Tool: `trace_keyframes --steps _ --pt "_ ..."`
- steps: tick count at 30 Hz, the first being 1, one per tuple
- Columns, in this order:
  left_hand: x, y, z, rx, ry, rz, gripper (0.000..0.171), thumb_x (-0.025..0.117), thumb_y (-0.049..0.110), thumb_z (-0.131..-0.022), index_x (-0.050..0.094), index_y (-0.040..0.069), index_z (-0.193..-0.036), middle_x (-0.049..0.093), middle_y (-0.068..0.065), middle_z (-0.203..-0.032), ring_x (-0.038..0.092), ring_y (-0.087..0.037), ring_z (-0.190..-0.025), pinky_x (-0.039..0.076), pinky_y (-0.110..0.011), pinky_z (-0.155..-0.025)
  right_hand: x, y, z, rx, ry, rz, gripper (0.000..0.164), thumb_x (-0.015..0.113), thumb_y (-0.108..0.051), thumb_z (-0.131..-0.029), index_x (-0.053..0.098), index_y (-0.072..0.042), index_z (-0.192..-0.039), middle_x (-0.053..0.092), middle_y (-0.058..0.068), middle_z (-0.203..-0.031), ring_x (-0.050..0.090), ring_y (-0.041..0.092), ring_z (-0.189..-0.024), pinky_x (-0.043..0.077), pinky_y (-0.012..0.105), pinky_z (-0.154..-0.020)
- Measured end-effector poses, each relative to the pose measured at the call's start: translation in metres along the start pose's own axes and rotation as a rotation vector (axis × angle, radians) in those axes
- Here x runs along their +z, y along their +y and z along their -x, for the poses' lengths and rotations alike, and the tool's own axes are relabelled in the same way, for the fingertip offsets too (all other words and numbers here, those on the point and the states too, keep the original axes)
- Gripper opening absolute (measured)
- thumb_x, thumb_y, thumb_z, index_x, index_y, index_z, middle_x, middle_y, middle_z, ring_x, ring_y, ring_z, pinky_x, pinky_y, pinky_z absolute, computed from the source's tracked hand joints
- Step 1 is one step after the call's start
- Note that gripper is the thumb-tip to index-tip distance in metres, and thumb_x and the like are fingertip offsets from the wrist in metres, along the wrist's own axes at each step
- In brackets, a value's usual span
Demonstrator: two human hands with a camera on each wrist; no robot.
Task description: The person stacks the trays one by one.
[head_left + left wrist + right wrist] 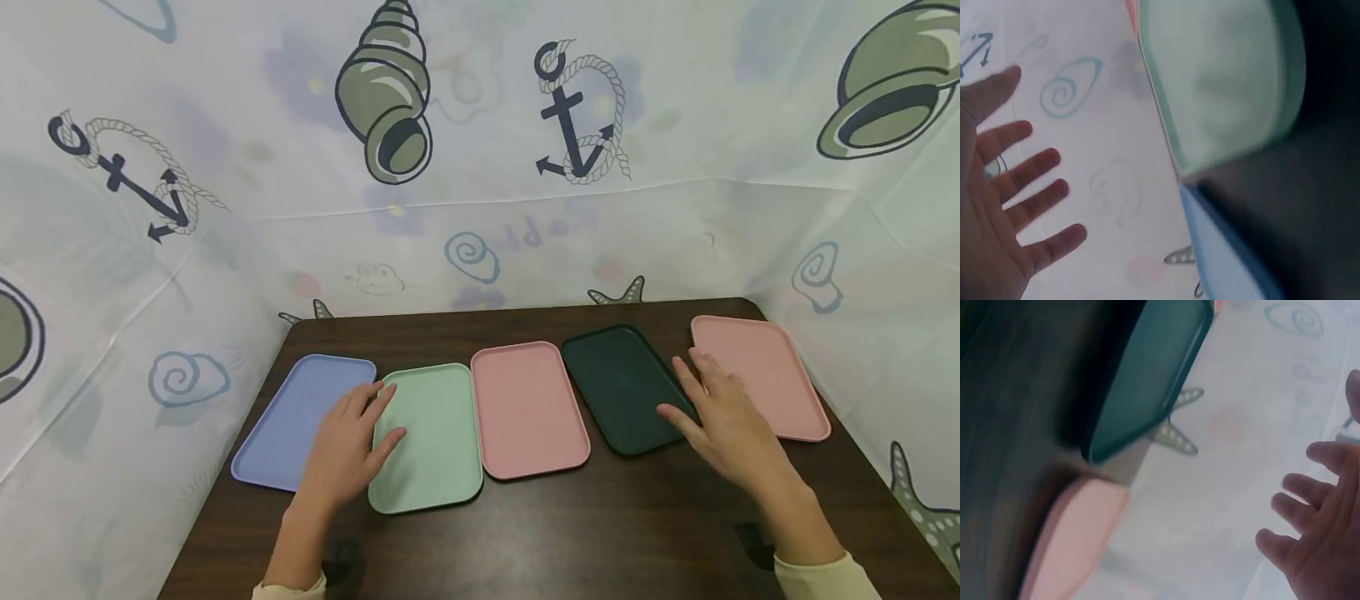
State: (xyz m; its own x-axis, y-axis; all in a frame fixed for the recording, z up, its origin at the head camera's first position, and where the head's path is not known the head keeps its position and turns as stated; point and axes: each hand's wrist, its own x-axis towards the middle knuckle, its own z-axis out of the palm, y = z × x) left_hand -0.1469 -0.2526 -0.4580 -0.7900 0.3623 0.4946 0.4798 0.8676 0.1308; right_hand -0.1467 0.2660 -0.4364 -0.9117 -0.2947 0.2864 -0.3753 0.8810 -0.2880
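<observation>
Spread fingers and a lifted thumb show on my left hand (pixel 347 446), which hovers over the blue tray (pixel 279 433) and the left edge of the mint green tray (pixel 435 450). Nothing is in it; the left wrist view shows its bare palm and separate fingers. My right hand (pixel 726 417), likewise holding nothing, is above the gap between the dark green tray (pixel 624 387) and the right pink tray (pixel 757 367). Its fingers are parted and relaxed in the right wrist view. Between the hands lies another pink tray (pixel 531 412), side by side with the mint one.
The trays lie flat in a row on a dark brown wooden table (pixel 600 533). A white cloth (pixel 487 108) printed with shells and anchors hangs behind the table and along both sides.
</observation>
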Motion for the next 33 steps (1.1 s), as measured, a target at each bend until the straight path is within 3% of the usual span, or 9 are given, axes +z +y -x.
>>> trace_keyframes --steps 3,6,10,13,16,19,22,25,33 --pt "0.006 0.017 0.002 -0.054 0.026 0.052 0.054 0.077 0.031 -0.084 0.064 0.01 -0.131 0.063 -0.009 -0.113 0.059 -0.03 -0.1 0.049 -0.047 -0.078 0.006 -0.009 0.001 0.027 -0.046 -0.049 0.076 0.055 -0.047 -0.098 0.028 -0.005 -0.154 0.026 0.026 -0.155 0.027 0.05 -0.138 0.018 0.063 -0.109" --pt "0.016 0.04 0.005 -0.165 -0.016 0.133 0.041 0.077 0.029 -0.085 0.069 0.018 -0.124 0.066 0.005 -0.093 0.06 -0.013 -0.076 0.047 -0.033 -0.06 0.015 -0.019 0.001 0.068 -0.091 -0.098 0.074 0.052 -0.049 -0.099 0.029 -0.007 -0.155 0.033 0.025 -0.151 0.036 0.049 -0.133 0.03 0.065 -0.102" --pt "0.031 0.073 0.008 -0.317 -0.177 0.36 0.025 0.071 0.029 -0.091 0.072 0.022 -0.115 0.064 0.015 -0.077 0.053 0.001 -0.056 0.042 -0.024 -0.051 0.03 -0.031 -0.002 0.108 -0.099 -0.146 0.065 0.054 -0.046 -0.099 0.04 -0.007 -0.149 0.05 0.022 -0.138 0.053 0.042 -0.121 0.043 0.061 -0.091" --pt "0.039 0.094 0.011 -0.371 -0.31 0.519 0.019 0.066 0.029 -0.094 0.074 0.018 -0.107 0.065 0.012 -0.07 0.054 -0.001 -0.05 0.043 -0.024 -0.05 0.042 -0.04 -0.006 0.129 -0.095 -0.199 0.051 0.058 -0.039 -0.099 0.056 -0.004 -0.136 0.066 0.013 -0.112 0.066 0.029 -0.094 0.052 0.049 -0.076" --pt "0.046 0.108 0.014 -0.402 -0.426 0.637 0.023 0.062 0.03 -0.096 0.075 0.012 -0.102 0.066 0.006 -0.064 0.058 -0.007 -0.046 0.045 -0.026 -0.051 0.054 -0.047 -0.01 0.169 -0.128 -0.254 0.038 0.061 -0.033 -0.098 0.064 -0.004 -0.123 0.068 0.0 -0.087 0.061 0.013 -0.069 0.05 0.037 -0.061" --pt "0.051 0.118 0.017 -0.443 -0.518 0.706 0.029 0.06 0.033 -0.097 0.074 0.009 -0.105 0.066 0.004 -0.062 0.059 -0.011 -0.042 0.048 -0.027 -0.056 0.066 -0.054 -0.014 0.216 -0.186 -0.278 0.033 0.062 -0.03 -0.097 0.067 -0.004 -0.118 0.062 -0.005 -0.073 0.053 0.01 -0.056 0.044 0.032 -0.052" --pt "0.055 0.126 0.02 -0.492 -0.544 0.723 0.034 0.061 0.035 -0.096 0.073 0.007 -0.112 0.066 0.004 -0.062 0.058 -0.011 -0.04 0.049 -0.027 -0.057 0.075 -0.061 -0.016 0.253 -0.219 -0.288 0.03 0.063 -0.026 -0.096 0.069 -0.004 -0.115 0.056 -0.005 -0.065 0.047 0.012 -0.05 0.039 0.031 -0.048" --pt "0.059 0.131 0.021 -0.53 -0.506 0.693 0.033 0.061 0.033 -0.096 0.073 0.006 -0.112 0.065 0.005 -0.059 0.057 -0.01 -0.037 0.048 -0.029 -0.049 0.082 -0.067 -0.018 0.271 -0.234 -0.295 0.029 0.065 -0.024 -0.094 0.07 -0.003 -0.113 0.056 -0.004 -0.065 0.047 0.013 -0.051 0.038 0.031 -0.046" --pt "0.069 0.134 0.014 -0.593 -0.346 0.372 0.044 0.067 0.038 -0.091 0.073 0.0 -0.112 0.053 0.012 -0.053 0.047 -0.006 -0.048 0.041 -0.03 -0.045 0.094 -0.074 -0.022 0.324 -0.275 -0.285 0.039 0.068 -0.024 -0.091 0.067 0.002 -0.119 0.061 -0.003 -0.068 0.052 0.012 -0.056 0.042 0.031 -0.049"
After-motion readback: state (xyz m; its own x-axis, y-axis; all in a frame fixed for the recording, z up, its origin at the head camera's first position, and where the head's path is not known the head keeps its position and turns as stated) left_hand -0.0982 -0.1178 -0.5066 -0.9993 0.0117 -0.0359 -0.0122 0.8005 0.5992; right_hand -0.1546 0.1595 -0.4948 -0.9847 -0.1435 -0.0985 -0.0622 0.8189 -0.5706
